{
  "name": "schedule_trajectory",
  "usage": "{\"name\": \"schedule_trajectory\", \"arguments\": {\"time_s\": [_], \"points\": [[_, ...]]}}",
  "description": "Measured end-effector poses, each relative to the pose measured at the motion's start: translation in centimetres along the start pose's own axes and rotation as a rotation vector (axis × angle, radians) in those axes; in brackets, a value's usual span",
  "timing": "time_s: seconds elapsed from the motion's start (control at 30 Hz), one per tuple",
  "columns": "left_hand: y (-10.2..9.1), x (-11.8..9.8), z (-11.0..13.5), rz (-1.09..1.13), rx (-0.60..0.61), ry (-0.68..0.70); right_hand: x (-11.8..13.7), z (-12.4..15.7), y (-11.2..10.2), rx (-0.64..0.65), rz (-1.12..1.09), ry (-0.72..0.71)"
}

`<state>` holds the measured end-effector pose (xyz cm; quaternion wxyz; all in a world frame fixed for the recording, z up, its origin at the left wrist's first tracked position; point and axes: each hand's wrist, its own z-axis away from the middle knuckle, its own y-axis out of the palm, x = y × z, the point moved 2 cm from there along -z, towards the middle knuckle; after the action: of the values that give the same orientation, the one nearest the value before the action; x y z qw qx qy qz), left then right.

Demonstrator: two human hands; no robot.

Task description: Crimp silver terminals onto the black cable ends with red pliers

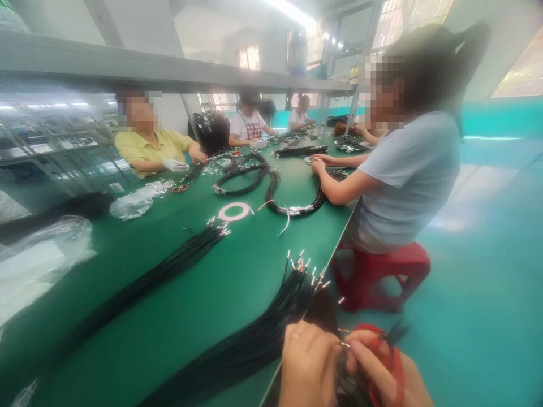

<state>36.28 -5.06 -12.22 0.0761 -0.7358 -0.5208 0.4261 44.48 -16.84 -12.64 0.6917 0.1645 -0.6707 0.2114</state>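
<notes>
My left hand (307,364) is closed around a bundle of black wires (250,339) that lies over the front edge of the green table (186,316). The wires end in small metal terminals (305,268). My right hand (382,370) pinches one wire tip between thumb and forefinger, right beside the left hand. Red-handled scissors (388,353) hang on the right hand's fingers. The lower part of both hands is cut off by the frame's edge.
A second black wire bundle (169,268) lies to the left, with a tape roll (234,211) and coiled cables (254,178) beyond. A person in a grey shirt (407,175) sits on a red stool (382,277) close by on the right. Other people work further along. Plastic bags (42,254) lie at left.
</notes>
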Motion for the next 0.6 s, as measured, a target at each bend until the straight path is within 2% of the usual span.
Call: {"name": "schedule_trajectory", "arguments": {"time_s": [0.1, 0.2, 0.37, 0.43, 0.5, 0.6], "points": [[0.1, 0.0, -0.1, -0.058, 0.023, 0.007, -0.5, -0.1, 0.2, 0.080, -0.040, -0.012], [0.2, 0.0, -0.2, -0.095, 0.047, 0.024, -0.9, 0.0, 0.6, 0.091, -0.186, 0.008], [-0.6, -0.5, -0.8, -0.102, 0.113, -0.002, -1.6, 0.5, 0.4, -0.004, -0.324, 0.052], [-1.0, -0.8, -1.1, -0.100, 0.179, -0.006, -2.1, 0.5, -0.1, 0.032, -0.243, 0.048], [-1.2, -0.9, -1.2, -0.097, 0.195, -0.002, -2.7, 0.4, -0.5, 0.065, -0.111, 0.026], [-0.9, -0.7, -0.8, -0.094, 0.180, -0.013, -3.2, 0.0, -1.0, 0.005, 0.135, -0.095]]}}
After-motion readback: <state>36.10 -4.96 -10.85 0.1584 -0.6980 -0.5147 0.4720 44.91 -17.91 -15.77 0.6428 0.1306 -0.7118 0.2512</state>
